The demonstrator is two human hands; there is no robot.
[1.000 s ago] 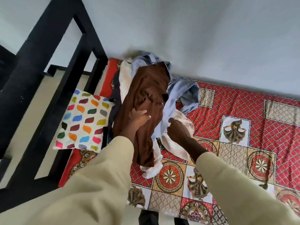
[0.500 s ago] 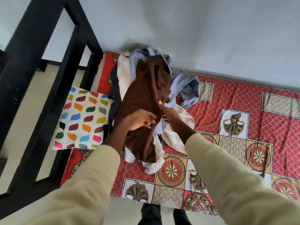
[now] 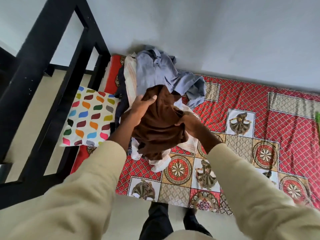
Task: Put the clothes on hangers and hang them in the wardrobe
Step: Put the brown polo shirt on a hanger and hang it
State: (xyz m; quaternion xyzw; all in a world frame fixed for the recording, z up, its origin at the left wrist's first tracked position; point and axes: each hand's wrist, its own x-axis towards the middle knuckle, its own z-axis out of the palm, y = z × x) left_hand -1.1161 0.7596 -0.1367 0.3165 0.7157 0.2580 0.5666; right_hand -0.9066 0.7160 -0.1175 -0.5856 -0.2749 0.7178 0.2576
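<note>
I have the brown garment (image 3: 156,125) bunched between both hands at the centre of the frame, raised off the pile of clothes (image 3: 155,70) that sits just above it. My left hand (image 3: 138,110) grasps its upper left edge, fingers curled over the cloth with the thumb on top. My right hand (image 3: 187,121) pinches the fabric at its right side. The garment hangs between the two grips, its long axis running from the top of the bundle down toward the lower centre, where a loose end trails onto a white piece (image 3: 161,163) beneath. Both hands are on it already, so neither is nearer; I judge the next move is to lift it clear toward me and shake it out along that axis, since no hanger or wardrobe shows here.

The pile lies on a bed with a red patterned sheet (image 3: 242,104) filling the right half of the frame. A pillow with coloured spots (image 3: 90,118) lies at the left, beside a black bed frame (image 3: 57,70) in the upper left. A plain pale wall (image 3: 207,32) runs across the top.
</note>
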